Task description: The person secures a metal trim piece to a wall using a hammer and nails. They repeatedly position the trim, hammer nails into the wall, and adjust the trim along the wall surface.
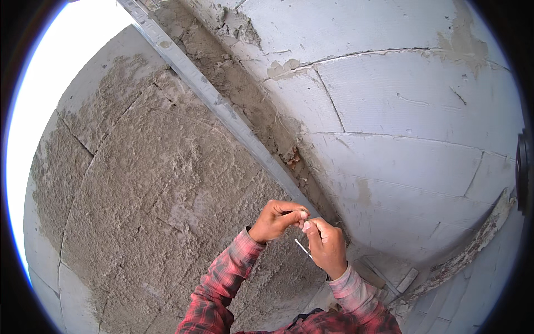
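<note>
In front of the wall corner my two hands meet at the fingertips. My left hand (279, 220) is closed in a pinch, thumb against forefinger; whatever sits in the pinch is too small to name. Close beside it, my right hand (328, 249) is closed too, its thumb and forefinger touching the left fingertips. A thin pale rod (303, 248) sticks out of the right hand's curled fingers toward the left. Just behind the hands passes a long grey metal straightedge (222, 111), which runs along the corner up to the upper left.
Rough grey mortar (161, 167) covers much of the left block wall. The right wall (395, 94) is of bare pale blocks with narrow joints. A mortar-crusted board (473, 250) leans at the lower right. Bars and a small block (408, 280) lie near the wall's foot.
</note>
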### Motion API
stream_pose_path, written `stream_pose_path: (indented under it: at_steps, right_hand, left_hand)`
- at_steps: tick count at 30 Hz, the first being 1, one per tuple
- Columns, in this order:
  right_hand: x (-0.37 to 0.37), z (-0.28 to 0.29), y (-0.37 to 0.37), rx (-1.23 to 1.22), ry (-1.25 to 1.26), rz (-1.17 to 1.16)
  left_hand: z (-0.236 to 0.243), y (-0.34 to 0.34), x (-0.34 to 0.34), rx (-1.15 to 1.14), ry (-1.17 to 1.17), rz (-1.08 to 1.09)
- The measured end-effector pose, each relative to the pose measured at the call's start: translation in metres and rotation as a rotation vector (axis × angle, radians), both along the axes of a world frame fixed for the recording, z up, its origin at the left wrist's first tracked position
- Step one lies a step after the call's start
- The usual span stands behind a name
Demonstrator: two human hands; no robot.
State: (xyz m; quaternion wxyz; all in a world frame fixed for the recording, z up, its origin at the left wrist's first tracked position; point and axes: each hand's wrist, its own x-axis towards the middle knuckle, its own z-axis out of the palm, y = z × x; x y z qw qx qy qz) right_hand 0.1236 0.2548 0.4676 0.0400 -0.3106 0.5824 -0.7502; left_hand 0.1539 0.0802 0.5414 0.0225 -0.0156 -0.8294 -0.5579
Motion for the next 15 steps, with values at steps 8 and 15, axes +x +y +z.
stream_pose_path:
  at_steps: [8, 15]
  right_hand:
    - [-0.024, -0.044, -0.017, -0.336, -0.411, 0.492]
    - [-0.034, -0.068, -0.064, -0.699, -0.500, 0.460]
  left_hand:
    - [0.030, -0.028, -0.039, -0.352, -0.008, -0.315]
    - [0.103, -0.054, -0.114, -1.091, -0.136, -0.477]
